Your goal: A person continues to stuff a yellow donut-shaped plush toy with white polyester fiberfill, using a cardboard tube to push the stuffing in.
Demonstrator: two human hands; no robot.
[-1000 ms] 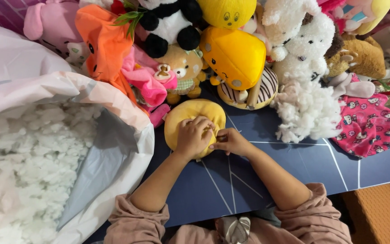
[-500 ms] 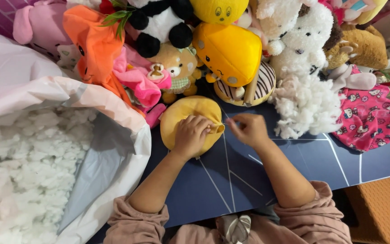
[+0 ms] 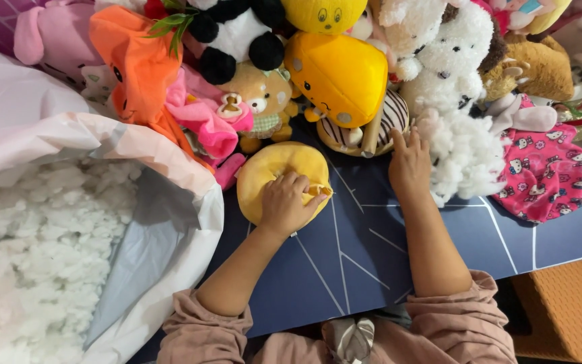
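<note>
Yellow round plush sits on the dark blue mat at centre, its rim poking out at 12 and 9 o'clock from under the left hand. That hand is curled down on the plush's lower right part, fingers pinching the fabric edge w/ the thumb at 3 o'clock, so a narrow pinch on the plush itself.

Biggest thing going: the pale plastic bag at 9 o'clock, mouth open, full of white stuffing. Next, the heap of soft toys across 12 o'clock: orange plush, panda, yellow wedge-shaped toy, small tan bear, striped cushion under the wedge.

Right hand is at 2 o'clock from the plush, well apart from it, flat and loose, fingers spread, holding nothing. Fingertips point up twd the striped cushion; its edge lies just beside a loose white fluff clump. Pink patterned fabric lies at 3 o'clock of that clump.
</note>
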